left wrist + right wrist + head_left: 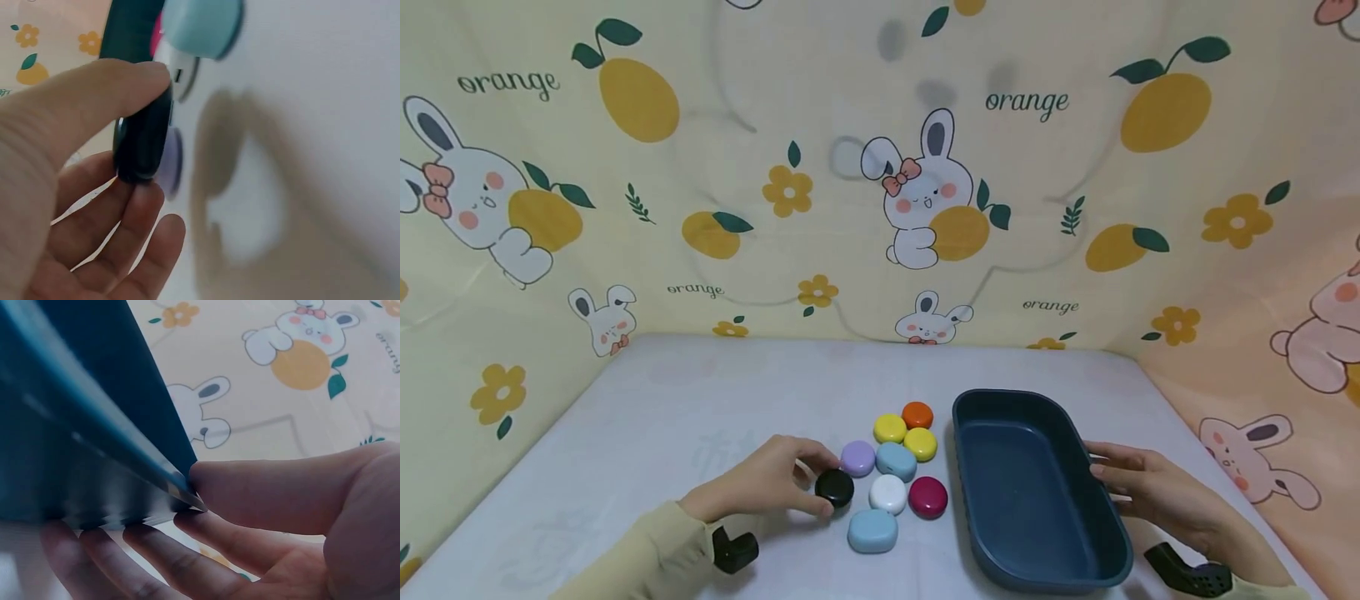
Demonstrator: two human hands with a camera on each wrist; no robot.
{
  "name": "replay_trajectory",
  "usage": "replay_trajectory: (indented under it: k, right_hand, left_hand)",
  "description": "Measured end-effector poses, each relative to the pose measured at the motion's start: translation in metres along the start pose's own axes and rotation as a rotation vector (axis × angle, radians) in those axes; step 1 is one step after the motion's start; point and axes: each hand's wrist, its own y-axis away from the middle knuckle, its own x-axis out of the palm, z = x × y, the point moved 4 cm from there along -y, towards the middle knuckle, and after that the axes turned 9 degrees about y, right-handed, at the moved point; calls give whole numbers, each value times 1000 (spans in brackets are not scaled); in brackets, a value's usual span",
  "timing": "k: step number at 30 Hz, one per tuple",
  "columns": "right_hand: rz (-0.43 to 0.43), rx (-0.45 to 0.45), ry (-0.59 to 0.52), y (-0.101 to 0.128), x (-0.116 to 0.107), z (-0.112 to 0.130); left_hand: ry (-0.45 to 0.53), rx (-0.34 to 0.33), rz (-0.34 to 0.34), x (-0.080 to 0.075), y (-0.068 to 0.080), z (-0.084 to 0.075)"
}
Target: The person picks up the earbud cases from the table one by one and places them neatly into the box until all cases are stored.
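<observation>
Blue tray up close, right hand gripping it, left hand pinching the black disc. Looks like pickup stage; next move probably wants a steady lift.

Tray dk blue — disc blk — backdrop pale yel, bunny-print.

A glossy, round black piece is pinched in the left grip; a dark-blue, open-topped tray stands within the right grip.
</observation>
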Motion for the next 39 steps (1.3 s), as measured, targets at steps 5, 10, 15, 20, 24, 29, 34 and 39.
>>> replay_trajectory:
  k: [5,10,15,20,24,29,34,39]
  right_hand:
    - [-6,-2,-1,0,0,1]
    - [-10,-11,6,1,1,1]
    - [-15,-9,15,1,1,1]
    - [-22,-10,23,0,3,0]
    - [-35,-12,25,1,2,1]
    - [-33,-5,7,6,0,-2]
    - [-24,-15,13,6,-1,1]
    - [-31,-24,22,5,2,3]
  left_hand:
    - [5,36,-42,-4,-4,-8]
    - [-2,53,-93,0,-15,-22]
    - [49,121,-184,7,-30,-44]
    - [69,177,-258,14,-49,-69]
    - [102,182,-311,18,-65,-86]
    - [162,141,-332,29,-89,-92]
    - [240,120,-348,42,-111,-93]
    - [236,104,-356,56,-125,-92]
